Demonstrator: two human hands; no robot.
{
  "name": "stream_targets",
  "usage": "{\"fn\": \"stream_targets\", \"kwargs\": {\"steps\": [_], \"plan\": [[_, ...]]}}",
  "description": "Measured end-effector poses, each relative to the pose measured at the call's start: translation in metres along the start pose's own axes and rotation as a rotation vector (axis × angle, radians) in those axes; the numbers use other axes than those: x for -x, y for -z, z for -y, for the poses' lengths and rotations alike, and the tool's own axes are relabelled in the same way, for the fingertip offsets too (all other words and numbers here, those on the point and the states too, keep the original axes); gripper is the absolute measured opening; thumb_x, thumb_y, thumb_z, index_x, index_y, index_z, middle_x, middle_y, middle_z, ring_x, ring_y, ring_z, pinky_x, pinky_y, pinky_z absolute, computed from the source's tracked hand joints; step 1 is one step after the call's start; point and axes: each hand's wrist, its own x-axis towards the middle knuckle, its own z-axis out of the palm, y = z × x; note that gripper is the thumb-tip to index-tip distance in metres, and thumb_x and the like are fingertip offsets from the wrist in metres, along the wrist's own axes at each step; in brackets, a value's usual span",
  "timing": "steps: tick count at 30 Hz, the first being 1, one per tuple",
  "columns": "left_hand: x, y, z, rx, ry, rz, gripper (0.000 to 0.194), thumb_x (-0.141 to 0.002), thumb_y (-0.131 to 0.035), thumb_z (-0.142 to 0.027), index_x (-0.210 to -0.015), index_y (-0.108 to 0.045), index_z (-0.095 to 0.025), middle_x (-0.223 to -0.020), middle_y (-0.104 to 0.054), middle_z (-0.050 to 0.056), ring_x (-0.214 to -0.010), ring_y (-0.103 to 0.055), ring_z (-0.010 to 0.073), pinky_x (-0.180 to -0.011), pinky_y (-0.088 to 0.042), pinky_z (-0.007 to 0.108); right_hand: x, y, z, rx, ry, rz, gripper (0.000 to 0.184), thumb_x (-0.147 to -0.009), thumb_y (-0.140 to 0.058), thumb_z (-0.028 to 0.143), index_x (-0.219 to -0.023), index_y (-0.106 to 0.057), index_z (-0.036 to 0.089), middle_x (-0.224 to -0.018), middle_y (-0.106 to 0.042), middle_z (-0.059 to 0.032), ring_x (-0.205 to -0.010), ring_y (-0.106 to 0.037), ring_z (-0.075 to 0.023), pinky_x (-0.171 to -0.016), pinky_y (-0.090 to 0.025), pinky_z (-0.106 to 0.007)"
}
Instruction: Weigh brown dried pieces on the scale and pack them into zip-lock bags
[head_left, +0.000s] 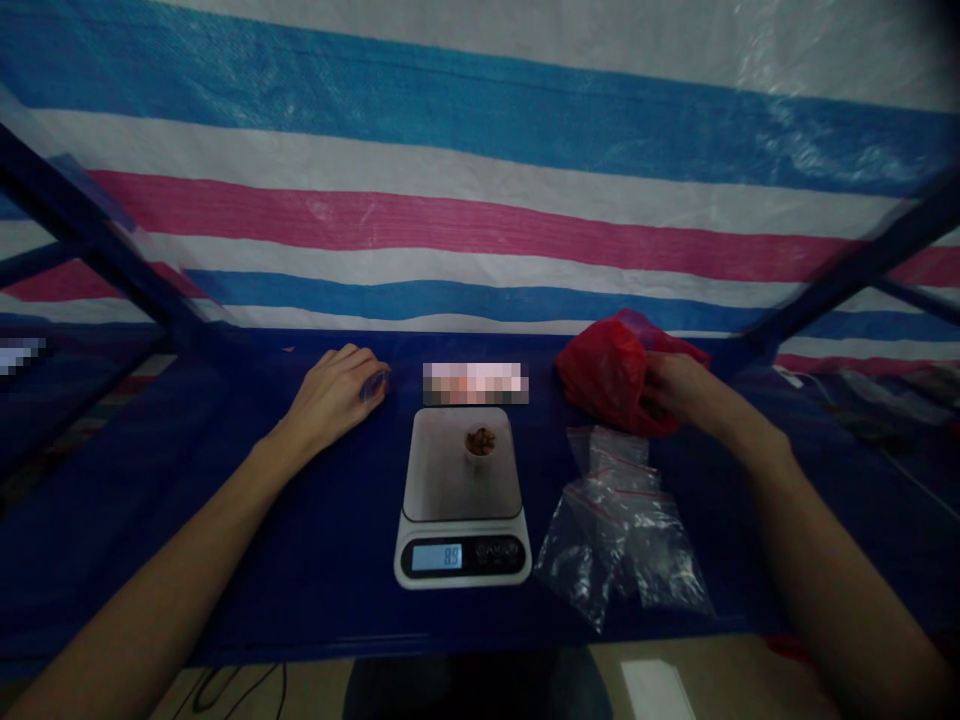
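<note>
A white digital kitchen scale (pixel 461 520) sits in the middle of the dark blue table (pixel 300 520), its display lit. On its platform stands a small cup (pixel 480 442) holding something brown. My left hand (pixel 334 392) rests on the table left of the scale, fingers curled over a small clear object that I cannot make out. My right hand (pixel 675 390) is to the right, fingers closed on the opening of a red plastic bag (pixel 611 372). Several clear zip bags (pixel 622 525) lie in a loose pile just in front of the red bag.
A striped blue, white and pink tarp (pixel 480 220) hangs behind the table. Dark metal frame bars (pixel 97 240) slant down at both sides. A blurred-out label (pixel 475 384) lies behind the scale. Cables (pixel 892 460) trail at the far right.
</note>
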Motion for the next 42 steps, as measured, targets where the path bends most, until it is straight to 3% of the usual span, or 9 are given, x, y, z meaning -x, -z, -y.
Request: {"fn": "stream_targets", "kwargs": {"steps": [3,8,11,14,18,21,24,29,42], "plan": [[0.0,0.0,-0.003,0.004,0.002,0.007,0.024,-0.097,-0.055,-0.028,-0.108,-0.074,-0.019,-0.101,-0.074,0.01,-0.098,-0.061,0.0287,-0.081,-0.046,0.041,-0.002,0.009,-0.001,-0.025,-0.01,0.127,0.016,-0.082,-0.067,0.002,-0.082,-0.077,0.015,-0.089,-0.079,-0.014,-0.076,-0.073,-0.024,-0.072,-0.053,-0.033],[0.0,0.0,-0.005,0.011,-0.005,0.0,0.026,-0.098,-0.053,-0.029,-0.109,-0.074,-0.019,-0.102,-0.074,0.01,-0.099,-0.061,0.029,-0.081,-0.047,0.042,-0.002,0.033,0.009,-0.011,-0.104,-0.189,0.013,-0.079,-0.077,0.004,-0.088,-0.079,0.013,-0.09,-0.078,-0.013,-0.073,-0.067,-0.019,-0.071,-0.048,-0.032],[0.0,0.0,-0.004,0.015,0.004,-0.002,0.026,-0.098,-0.053,-0.029,-0.108,-0.075,-0.019,-0.101,-0.073,0.01,-0.099,-0.062,0.0294,-0.081,-0.046,0.042,0.001,0.052,0.029,0.011,-0.041,-0.396,0.009,-0.083,-0.08,0.014,-0.092,-0.08,0.014,-0.09,-0.078,-0.0125,-0.069,-0.063,-0.017,-0.067,-0.047,-0.032],[0.0,0.0,-0.003,0.024,0.008,-0.007,0.025,-0.097,-0.054,-0.029,-0.106,-0.075,-0.019,-0.1,-0.073,0.011,-0.099,-0.062,0.03,-0.081,-0.046,0.042,0.003,0.066,0.064,-0.021,0.062,-0.488,0.009,-0.087,-0.078,0.02,-0.094,-0.08,0.016,-0.09,-0.078,-0.0106,-0.067,-0.062,-0.0161,-0.065,-0.045,-0.031],[0.0,0.001,-0.003,0.008,-0.006,-0.009,0.025,-0.097,-0.054,-0.029,-0.107,-0.075,-0.018,-0.102,-0.074,0.011,-0.1,-0.062,0.0307,-0.081,-0.047,0.044,-0.001,0.057,0.126,-0.138,0.218,-0.387,0.007,-0.088,-0.077,0.025,-0.092,-0.079,0.02,-0.088,-0.077,-0.0059,-0.074,-0.065,-0.0184,-0.068,-0.048,-0.033],[0.0,0.001,-0.005,0.004,-0.014,-0.004,0.025,-0.097,-0.053,-0.028,-0.107,-0.074,-0.019,-0.101,-0.074,0.01,-0.099,-0.062,0.0304,-0.081,-0.048,0.044,-0.005,0.028,0.169,-0.303,0.343,-0.203,0.003,-0.089,-0.077,0.024,-0.092,-0.077,0.023,-0.093,-0.076,-0.0039,-0.085,-0.07,-0.0204,-0.078,-0.054,-0.034],[0.0,0.003,-0.007,0.014,-0.016,-0.005,0.025,-0.097,-0.053,-0.028,-0.106,-0.074,-0.019,-0.101,-0.073,0.01,-0.099,-0.062,0.03,-0.081,-0.048,0.044,-0.005,-0.006,0.196,-0.435,0.431,-0.029,0.005,-0.094,-0.072,0.02,-0.097,-0.076,0.022,-0.097,-0.075,-0.0041,-0.086,-0.071,-0.0182,-0.078,-0.055,-0.031],[0.001,0.005,-0.007,0.008,-0.013,-0.001,0.023,-0.097,-0.053,-0.028,-0.105,-0.073,-0.02,-0.101,-0.073,0.01,-0.1,-0.062,0.0286,-0.082,-0.048,0.042,-0.002,-0.038,0.203,-0.401,0.499,0.075,0.007,-0.097,-0.069,0.016,-0.098,-0.075,0.019,-0.098,-0.073,-0.0047,-0.091,-0.07,-0.0179,-0.083,-0.055,-0.03],[0.001,0.004,-0.006,0.037,-0.006,-0.008,0.021,-0.097,-0.055,-0.027,-0.104,-0.073,-0.021,-0.101,-0.073,0.009,-0.099,-0.062,0.0278,-0.082,-0.046,0.041,-0.003,-0.046,0.196,-0.366,0.526,0.081,0.009,-0.098,-0.069,0.021,-0.104,-0.076,0.02,-0.101,-0.074,-0.006,-0.095,-0.071,-0.0196,-0.084,-0.056,-0.032]]}}
